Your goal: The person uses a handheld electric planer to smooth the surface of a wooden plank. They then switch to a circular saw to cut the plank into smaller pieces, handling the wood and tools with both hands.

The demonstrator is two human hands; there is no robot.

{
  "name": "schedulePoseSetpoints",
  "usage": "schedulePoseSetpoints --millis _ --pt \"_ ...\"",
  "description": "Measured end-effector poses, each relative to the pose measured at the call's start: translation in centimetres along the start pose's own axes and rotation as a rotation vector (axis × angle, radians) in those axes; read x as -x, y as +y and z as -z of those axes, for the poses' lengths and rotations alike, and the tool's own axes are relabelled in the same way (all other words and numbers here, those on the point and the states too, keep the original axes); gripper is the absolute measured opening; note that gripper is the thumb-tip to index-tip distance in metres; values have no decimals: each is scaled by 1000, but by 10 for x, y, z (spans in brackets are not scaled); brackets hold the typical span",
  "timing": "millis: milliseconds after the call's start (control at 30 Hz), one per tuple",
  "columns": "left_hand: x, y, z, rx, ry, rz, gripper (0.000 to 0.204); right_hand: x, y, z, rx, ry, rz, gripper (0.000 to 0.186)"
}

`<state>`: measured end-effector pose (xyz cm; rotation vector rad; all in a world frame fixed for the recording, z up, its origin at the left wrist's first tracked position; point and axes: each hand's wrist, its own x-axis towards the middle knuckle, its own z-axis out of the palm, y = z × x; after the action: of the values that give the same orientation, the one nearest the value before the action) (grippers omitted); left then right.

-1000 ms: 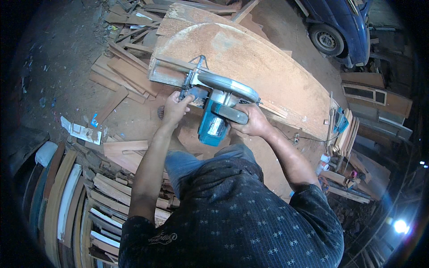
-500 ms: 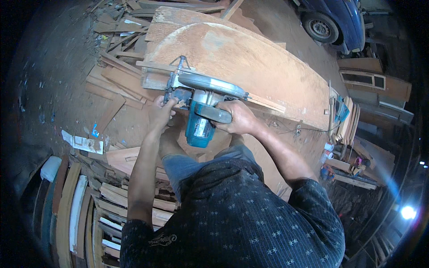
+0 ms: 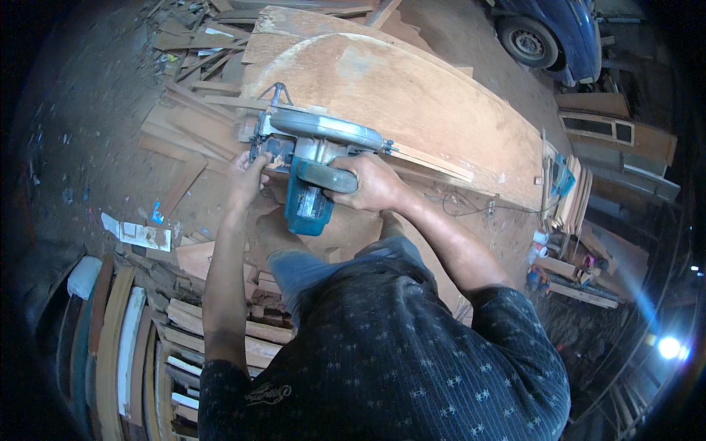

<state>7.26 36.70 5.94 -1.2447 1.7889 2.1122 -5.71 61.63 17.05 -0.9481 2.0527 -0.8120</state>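
Observation:
A circular saw [image 3: 307,209] with a teal motor and a silver blade guard rests at the near edge of a big plywood board [image 3: 412,95]. My right hand [image 3: 370,182] is wrapped round its rear handle. With thumb and fingers my left hand [image 3: 248,175] holds the left end of the saw's base plate [image 3: 279,152]. Under the saw runs a narrow wood strip [image 3: 434,162], showing to the right of the guard and also at the left. The blade itself is hidden by the guard and base.
Scrap wood [image 3: 195,121] is heaped to the left of the board. A cable [image 3: 460,209] trails on the ground at right. Stacked planks [image 3: 110,345] stand at lower left. At the far right is a blue car [image 3: 551,44], with leaning panels [image 3: 599,128] nearby.
The saw has slid left along the strip, and both my hands have moved left with it. More of the strip shows to the right of the saw.

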Motion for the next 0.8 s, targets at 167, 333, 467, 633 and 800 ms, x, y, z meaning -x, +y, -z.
schedulePoseSetpoints --millis 167,333,467,633,800 --pt "1 3 2 -25 29 -4 24 0 2 0 0 26 75 31" --pt "17 12 -9 -27 40 -27 27 18 5 6 -32 66 96 31" --pt "49 38 -27 -86 64 -22 26 53 -9 33 -29 86 96 36" --pt "130 75 -175 -8 -60 -25 24 189 32 126 19 163 69 47" --pt "157 49 -373 -122 -527 -140 48 362 102 227 98 243 1 48"
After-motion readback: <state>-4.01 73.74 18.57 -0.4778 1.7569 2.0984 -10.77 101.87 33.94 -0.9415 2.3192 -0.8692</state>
